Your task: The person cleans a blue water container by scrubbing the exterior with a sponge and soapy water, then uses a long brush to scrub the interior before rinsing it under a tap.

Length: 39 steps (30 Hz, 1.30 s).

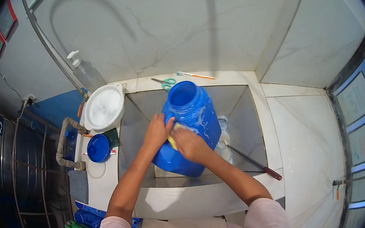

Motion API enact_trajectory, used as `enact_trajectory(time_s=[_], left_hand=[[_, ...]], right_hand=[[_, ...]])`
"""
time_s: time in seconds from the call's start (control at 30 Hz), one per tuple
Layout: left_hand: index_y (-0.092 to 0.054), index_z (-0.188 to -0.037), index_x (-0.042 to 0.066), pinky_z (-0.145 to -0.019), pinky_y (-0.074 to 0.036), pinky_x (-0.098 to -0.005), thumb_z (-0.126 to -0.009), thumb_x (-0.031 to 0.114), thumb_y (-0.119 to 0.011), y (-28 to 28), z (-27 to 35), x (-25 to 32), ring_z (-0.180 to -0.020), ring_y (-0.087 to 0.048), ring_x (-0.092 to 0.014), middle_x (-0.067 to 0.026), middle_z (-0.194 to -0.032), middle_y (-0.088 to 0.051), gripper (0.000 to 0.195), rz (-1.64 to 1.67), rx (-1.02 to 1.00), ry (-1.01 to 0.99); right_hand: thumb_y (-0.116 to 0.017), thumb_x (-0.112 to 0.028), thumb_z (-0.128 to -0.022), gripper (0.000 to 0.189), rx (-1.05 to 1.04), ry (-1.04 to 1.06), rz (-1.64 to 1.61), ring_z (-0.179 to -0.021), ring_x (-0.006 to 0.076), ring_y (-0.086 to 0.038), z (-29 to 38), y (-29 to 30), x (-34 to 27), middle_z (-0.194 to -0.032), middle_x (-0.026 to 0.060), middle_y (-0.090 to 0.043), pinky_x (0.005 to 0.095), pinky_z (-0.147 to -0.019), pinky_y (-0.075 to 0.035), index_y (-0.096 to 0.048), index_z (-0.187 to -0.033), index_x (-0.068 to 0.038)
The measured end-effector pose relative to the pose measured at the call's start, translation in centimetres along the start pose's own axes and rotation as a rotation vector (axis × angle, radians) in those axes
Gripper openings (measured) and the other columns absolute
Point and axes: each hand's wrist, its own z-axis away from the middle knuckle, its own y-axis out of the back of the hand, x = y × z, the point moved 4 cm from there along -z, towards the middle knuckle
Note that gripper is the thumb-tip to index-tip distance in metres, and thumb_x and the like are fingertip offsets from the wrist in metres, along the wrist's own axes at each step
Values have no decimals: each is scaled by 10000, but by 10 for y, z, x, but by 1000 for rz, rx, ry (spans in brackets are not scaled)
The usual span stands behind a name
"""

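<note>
A large blue plastic jar (214, 130) with a threaded, lidless mouth is tilted over the sink (246, 110), white suds streaking its shoulder and side. My left hand (158, 128) grips the jar at its left side. Pressed to the front of the jar, a yellow sponge (172, 142) sits under my right hand (187, 143), whose fingers are slightly blurred. Behind the jar, clear containers (224, 131) stand in the sink, partly hidden. A long-handled tool (251, 161) with a dark red grip leans from them across the sink's right edge; its working end is unclear.
Left of the sink are a white basin (104, 107) holding suds, a blue lid or bowl (98, 148), a dark green scouring pad (111, 138) and a grey cloth (78, 186). Scissors (168, 84), a toothbrush (196, 76) and a pump bottle (86, 72) line the back.
</note>
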Motion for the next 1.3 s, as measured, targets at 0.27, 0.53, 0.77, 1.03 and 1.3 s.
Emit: enact_trajectory(time_s=[0.27, 0.53, 0.77, 1.03, 1.3], left_hand=[[-533, -921, -52, -731, -423, -488, -868, 357, -502, 6, 14, -25, -835, -538, -456, -288, -880, -572, 414, 111, -35, 150], [-518, -966, -64, -765, -427, -472, -875, 441, -452, -13, 38, -143, -880, -556, -459, -316, -892, -580, 518, 279, -34, 630], [-490, -1075, -84, -557, -464, -411, -877, 443, -452, -14, 60, -182, -612, -595, -353, -255, -772, -598, 564, 194, 10, 707], [-494, -1036, -72, -432, -438, -369, -883, 456, -439, -7, 54, -165, -451, -559, -264, -187, -634, -574, 553, 253, -64, 778], [-503, -1046, -66, -484, -459, -378, -882, 472, -428, -6, 63, -170, -497, -582, -287, -219, -707, -591, 567, 238, -27, 858]], right_hand=[[-499, -109, -773, 356, -677, -170, -42, -1033, 343, -504, -37, -52, -6, -1081, 212, -534, 444, -915, -375, -521, -1099, 32], [-619, -133, -712, 372, -303, 247, -312, -1101, 356, -441, -4, -76, -69, -1089, 184, -514, 466, -959, -342, -530, -1055, -23], [-615, -133, -703, 333, -437, 294, -246, -1091, 337, -451, 103, -104, 26, -1092, 155, -508, 449, -999, -298, -537, -1020, -69], [-481, -106, -830, 400, 203, -656, -336, -1187, 402, -353, 51, -146, 155, -1260, 246, -385, 469, -1029, -247, -415, -1195, 42], [-476, -174, -836, 525, -254, 8, -101, -1239, 461, -264, 20, -124, 20, -1291, 297, -313, 505, -1041, -203, -316, -1276, 61]])
